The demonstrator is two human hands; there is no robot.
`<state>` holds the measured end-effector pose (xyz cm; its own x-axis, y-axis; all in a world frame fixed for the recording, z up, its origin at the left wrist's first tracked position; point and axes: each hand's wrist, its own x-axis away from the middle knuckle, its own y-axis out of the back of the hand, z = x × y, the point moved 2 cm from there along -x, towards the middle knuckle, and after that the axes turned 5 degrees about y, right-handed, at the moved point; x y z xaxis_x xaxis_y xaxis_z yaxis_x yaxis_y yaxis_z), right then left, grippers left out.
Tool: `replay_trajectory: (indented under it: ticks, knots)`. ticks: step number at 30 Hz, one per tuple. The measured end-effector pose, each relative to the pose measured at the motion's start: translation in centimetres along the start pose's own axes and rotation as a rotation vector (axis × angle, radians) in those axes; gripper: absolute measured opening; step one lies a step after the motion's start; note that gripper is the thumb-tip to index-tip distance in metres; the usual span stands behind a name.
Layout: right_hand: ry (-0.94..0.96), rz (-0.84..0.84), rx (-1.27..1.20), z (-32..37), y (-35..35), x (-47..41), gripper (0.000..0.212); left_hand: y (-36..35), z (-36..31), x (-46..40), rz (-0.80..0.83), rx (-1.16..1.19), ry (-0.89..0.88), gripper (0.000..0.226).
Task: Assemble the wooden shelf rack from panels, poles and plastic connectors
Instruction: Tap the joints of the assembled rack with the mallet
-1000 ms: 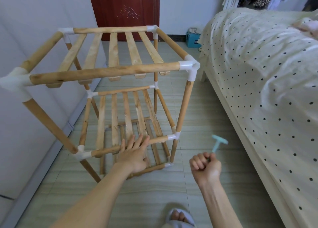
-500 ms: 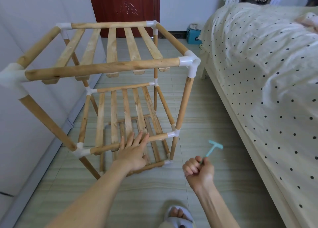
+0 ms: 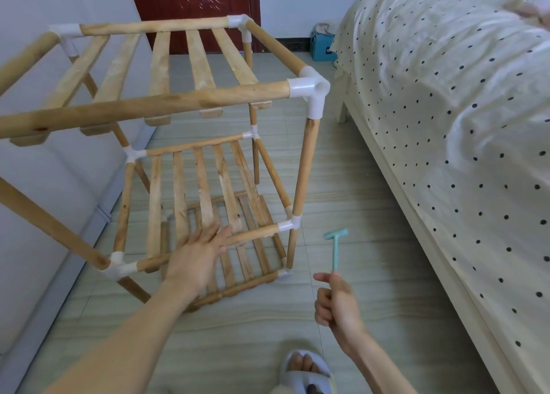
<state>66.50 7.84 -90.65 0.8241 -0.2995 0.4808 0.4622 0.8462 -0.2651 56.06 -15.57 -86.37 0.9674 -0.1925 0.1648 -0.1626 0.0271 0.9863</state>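
Since a second ago the right hand has swung the small teal hammer up, head now raised above the fist, handle pinched in curled fingers; view has dipped closer to the rack. Left hand stays flat, fingers straight, pressing the front pole of the middle shelf. Wooden rack stands on the tiled floor between wall and bed, three tiers up. Risk: a strike aimed at the white connector lands just beside the left fingertips, could hit them, or the light plastic hammer glances off and the joint stays loose. The rack is directly ahead, left hand on it, right hand apart at its right corner.
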Motion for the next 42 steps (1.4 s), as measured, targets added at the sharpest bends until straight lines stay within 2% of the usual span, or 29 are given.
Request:
replay_trajectory:
  ticks: [2,6,10,12,14,16,17,18,20,21,25,26,28,29,32,33,35,37,39,42]
  knots:
    - [0.046,-0.013,0.103,0.4,-0.4,-0.5,0.029,-0.1,-1.0,-0.3,-0.011,-0.050,0.040,0.052]
    - [0.220,-0.155,0.115,2.0,-0.7,-2.6,0.025,0.0,-4.6,-2.0,-0.060,-0.039,0.095,0.053]
    - [0.320,-0.155,0.286,3.2,-1.2,-5.0,0.027,-0.4,-7.5,-3.9,-0.132,0.013,0.039,0.053]
    - [0.424,-0.286,0.150,4.8,-0.9,-6.3,0.027,-0.6,-8.0,-4.9,-0.138,0.025,-0.038,0.052]
    - [0.483,-0.504,-0.175,6.5,-0.5,-8.1,0.029,-0.8,-8.5,-5.4,-0.125,0.065,-0.088,0.053]
    - [0.501,-0.635,-0.416,6.9,-1.3,-9.9,0.031,-0.9,-8.9,-5.7,-0.125,0.131,-0.088,0.053]
    - [0.482,-0.638,-0.431,6.4,-2.3,-10.7,0.032,-1.0,-9.1,-5.8,-0.120,0.158,-0.083,0.053]
    - [0.429,-0.570,-0.360,5.5,-3.5,-11.6,0.032,-1.0,-9.1,-5.9,-0.114,0.178,-0.081,0.053]
    - [0.314,-0.307,-0.114,3.8,-6.1,-12.4,0.033,-1.0,-9.0,-6.1,-0.084,0.222,-0.077,0.053]
    - [0.300,-0.247,-0.052,3.3,-6.6,-12.7,0.034,-1.0,-8.8,-6.2,-0.058,0.241,-0.076,0.052]
    - [0.403,-0.557,-0.202,3.7,-6.0,-13.5,0.032,-1.1,-8.9,-6.5,-0.014,0.283,-0.062,0.051]
    - [0.417,-0.530,-0.108,3.6,-6.4,-13.4,0.031,-1.1,-9.0,-6.4,-0.017,0.284,-0.058,0.051]
    - [0.370,-0.340,0.047,2.9,-7.5,-12.8,0.030,-1.0,-9.0,-6.4,-0.014,0.290,-0.050,0.051]
    - [0.337,-0.361,0.018,2.7,-7.5,-12.8,0.031,-1.0,-8.9,-6.3,-0.005,0.302,-0.049,0.051]
    - [0.395,-0.585,-0.104,2.9,-6.5,-13.0,0.031,-1.0,-8.9,-6.5,0.012,0.328,-0.053,0.051]
    - [0.396,-0.540,-0.084,3.1,-6.8,-12.9,0.031,-1.0,-8.9,-6.6,0.011,0.326,-0.051,0.051]
    - [0.340,-0.350,0.002,2.8,-7.5,-12.6,0.030,-1.0,-9.0,-6.6,0.010,0.329,-0.046,0.051]
    - [0.287,-0.414,-0.011,2.8,-7.0,-13.0,0.029,-1.0,-9.0,-6.6,0.023,0.358,-0.042,0.050]
    - [0.318,-0.568,-0.069,3.4,-6.0,-13.5,0.029,-0.9,-8.9,-6.7,0.028,0.377,-0.037,0.050]
    - [0.319,-0.408,0.097,3.8,-7.0,-13.2,0.029,-0.9,-9.0,-6.8,0.025,0.369,-0.029,0.050]
